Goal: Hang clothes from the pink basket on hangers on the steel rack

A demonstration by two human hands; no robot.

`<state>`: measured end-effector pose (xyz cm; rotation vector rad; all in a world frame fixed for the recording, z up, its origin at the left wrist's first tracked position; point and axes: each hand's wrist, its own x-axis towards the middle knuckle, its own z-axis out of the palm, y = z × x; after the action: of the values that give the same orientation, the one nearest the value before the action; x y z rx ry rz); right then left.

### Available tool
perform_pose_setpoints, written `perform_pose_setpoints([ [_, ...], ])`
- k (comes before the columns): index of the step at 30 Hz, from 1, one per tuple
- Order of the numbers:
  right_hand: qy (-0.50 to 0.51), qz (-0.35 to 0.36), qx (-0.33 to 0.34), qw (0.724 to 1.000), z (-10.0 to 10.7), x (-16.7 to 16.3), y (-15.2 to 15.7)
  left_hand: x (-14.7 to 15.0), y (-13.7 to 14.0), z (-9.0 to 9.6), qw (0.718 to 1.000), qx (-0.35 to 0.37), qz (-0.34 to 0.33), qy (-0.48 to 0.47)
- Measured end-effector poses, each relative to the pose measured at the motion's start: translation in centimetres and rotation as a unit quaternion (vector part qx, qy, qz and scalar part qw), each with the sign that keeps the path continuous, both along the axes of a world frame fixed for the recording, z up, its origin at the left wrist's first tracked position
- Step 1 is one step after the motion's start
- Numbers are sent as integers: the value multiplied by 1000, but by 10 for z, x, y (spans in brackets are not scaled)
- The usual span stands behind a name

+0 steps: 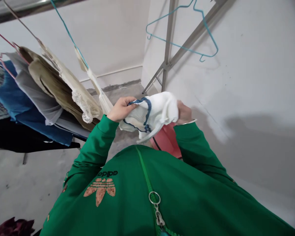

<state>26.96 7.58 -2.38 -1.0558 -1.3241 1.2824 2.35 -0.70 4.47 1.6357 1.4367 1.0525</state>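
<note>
A white garment with dark blue trim (pixel 162 106) is stretched between my two hands in front of my chest; its exact kind I cannot make out. My left hand (pixel 121 108) pinches the blue-trimmed edge, thumb on top. At the other end, my right hand (pixel 184 112) is closed on the bunched white cloth, its fingertips mostly hidden behind the folds. Below the cloth, partly covered by it, shows a pink-red plastic container (pixel 166 141).
Several clothes on hangers, among them a cream lace garment (pixel 68 85) and an olive one (pixel 51 85), hang at left from a metal rail (pixel 39 8). A bare blue hanger (pixel 182 47) hangs at upper right before a metal stand (pixel 165 65) and white wall. Dark red cloth (pixel 13 226) lies lower left.
</note>
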Motion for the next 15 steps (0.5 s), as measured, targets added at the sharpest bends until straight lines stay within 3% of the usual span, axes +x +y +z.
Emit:
perform_pose_setpoints([
  [2, 20, 36, 63, 997, 11, -4, -1, 6, -1, 10, 999, 13, -1, 47],
  [4, 7, 86, 182, 980, 19, -15, -5, 15, -2, 15, 995, 24, -7, 98],
  [6, -67, 153, 292, 942, 23, -31, -11, 22, -3, 16, 988, 35, -33, 145],
  [9, -209, 220, 366, 880, 19, -52, -17, 24, -5, 16, 971, 50, -51, 229],
  [11, -260, 191, 395, 860, 16, -57, -17, 18, -8, 16, 949, 42, -15, 313],
  [15, -302, 57, 447, 840, 19, -50, -17, -1, -19, 7, 894, 15, 79, 442],
])
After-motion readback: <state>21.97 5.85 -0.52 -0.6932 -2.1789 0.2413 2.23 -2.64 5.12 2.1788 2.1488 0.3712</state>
